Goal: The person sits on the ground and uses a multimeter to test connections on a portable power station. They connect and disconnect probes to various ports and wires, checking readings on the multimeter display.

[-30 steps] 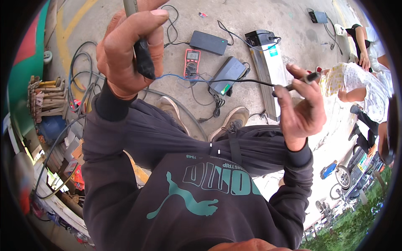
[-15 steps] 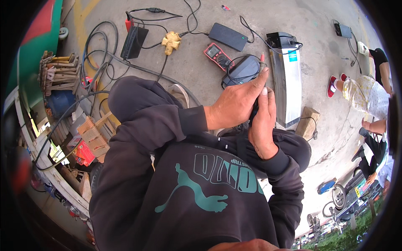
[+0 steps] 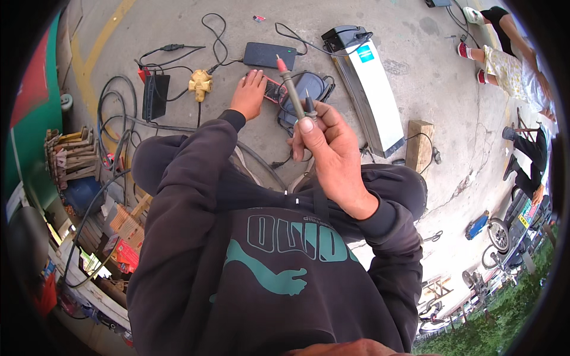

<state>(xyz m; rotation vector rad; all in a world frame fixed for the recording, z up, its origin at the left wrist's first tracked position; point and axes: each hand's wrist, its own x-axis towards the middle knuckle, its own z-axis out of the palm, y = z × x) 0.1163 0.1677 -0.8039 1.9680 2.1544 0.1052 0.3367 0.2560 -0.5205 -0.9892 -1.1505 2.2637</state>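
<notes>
My right hand is closed around two multimeter test probes, held up above the floor in front of my knees. The red-tipped probe points up and away, while the black probe stands shorter beside it. My left hand reaches down to the red multimeter; its fingers are stretched out over the left part, hiding some of it. The thumb's exact hold is unclear. Close to the meter lies a dark blue-grey case with a thin black lead across it.
A long silver battery pack lies right of the probes, near a wooden block. Beyond the meter is a black charger; a yellow socket block, another black box and looped cables lie left. Bystanders are at far right.
My hands have parted. The left has moved down and left onto the multimeter; the right now holds both probes alone. The view has shifted, so floor items sit further left.
</notes>
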